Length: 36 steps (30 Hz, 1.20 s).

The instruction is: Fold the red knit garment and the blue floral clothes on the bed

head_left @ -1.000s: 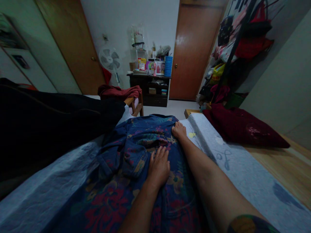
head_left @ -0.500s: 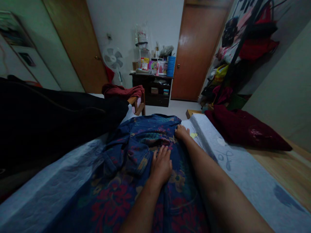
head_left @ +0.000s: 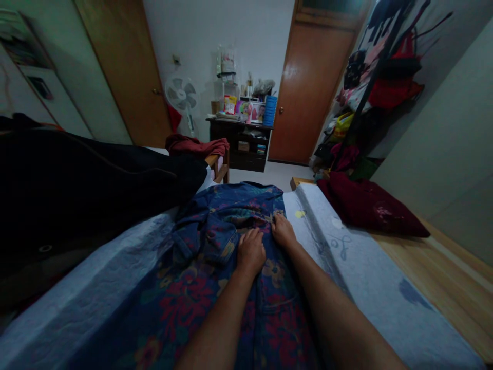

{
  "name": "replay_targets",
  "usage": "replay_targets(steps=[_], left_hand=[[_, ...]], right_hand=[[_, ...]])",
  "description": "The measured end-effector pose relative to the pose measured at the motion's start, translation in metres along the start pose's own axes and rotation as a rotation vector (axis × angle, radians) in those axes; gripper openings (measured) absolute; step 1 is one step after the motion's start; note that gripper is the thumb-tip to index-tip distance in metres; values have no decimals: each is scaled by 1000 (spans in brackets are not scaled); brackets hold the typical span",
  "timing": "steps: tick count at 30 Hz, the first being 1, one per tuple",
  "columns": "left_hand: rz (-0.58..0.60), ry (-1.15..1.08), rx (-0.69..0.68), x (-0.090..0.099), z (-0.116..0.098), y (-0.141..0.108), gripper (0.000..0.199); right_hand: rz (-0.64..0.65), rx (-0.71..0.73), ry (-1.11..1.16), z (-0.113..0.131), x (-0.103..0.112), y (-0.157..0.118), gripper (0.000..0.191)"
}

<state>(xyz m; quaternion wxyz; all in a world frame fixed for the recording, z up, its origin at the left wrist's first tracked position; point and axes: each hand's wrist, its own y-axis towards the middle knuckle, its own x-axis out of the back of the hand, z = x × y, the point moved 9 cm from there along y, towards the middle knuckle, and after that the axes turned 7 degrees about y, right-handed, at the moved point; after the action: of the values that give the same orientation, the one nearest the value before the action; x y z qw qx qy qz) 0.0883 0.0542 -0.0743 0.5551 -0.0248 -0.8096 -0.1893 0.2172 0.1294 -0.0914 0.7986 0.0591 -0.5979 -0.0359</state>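
on the left side of the bed (head_left: 370, 277), a black cloth (head_left: 84, 180) crowds in. beside it, the floral garment (head_left: 181, 303) runs up the middle to the bed's far edge; it looks like soft, limp, fairly heavy denim, best held by seams or edges. the left hand (head_left: 251, 253) lies on it palm down, unclenched; the right hand (head_left: 285, 231) curls near its right edge, whether pinching i cannot tell. rightward, pale sheet gives room before the maroon cloth (head_left: 373, 205).
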Motion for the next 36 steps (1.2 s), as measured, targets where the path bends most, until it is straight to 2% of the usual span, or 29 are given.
replay_targets(steps=[4, 8, 12, 16, 20, 23, 26, 30, 36], left_hand=[[-16, -21, -11, 5, -1, -2, 38], [-52, -7, -23, 22, -5, -7, 38], [-97, 72, 13, 46, -5, -16, 35], [-120, 178, 131, 70, 14, -29, 36], [-110, 296, 196, 86, 38, -48, 48], [-90, 339, 255, 84, 59, -62, 57], [-131, 304, 291, 76, 76, -70, 57], [-184, 146, 286, 68, 90, -68, 43], [-371, -198, 296, 90, 96, -62, 22]], right_hand=[[122, 6, 24, 11, -3, -30, 52], [246, 12, 36, 25, -7, -72, 54], [213, 21, 53, 42, -5, -118, 57], [101, 5, 41, 53, 1, -148, 53], [23, 42, 43, 59, 8, -156, 49], [20, 51, 60, 58, 10, -155, 48], [25, 54, 74, 57, 12, -155, 46], [20, 69, 89, 58, 13, -156, 45], [-15, 74, 115, 58, 15, -156, 42]])
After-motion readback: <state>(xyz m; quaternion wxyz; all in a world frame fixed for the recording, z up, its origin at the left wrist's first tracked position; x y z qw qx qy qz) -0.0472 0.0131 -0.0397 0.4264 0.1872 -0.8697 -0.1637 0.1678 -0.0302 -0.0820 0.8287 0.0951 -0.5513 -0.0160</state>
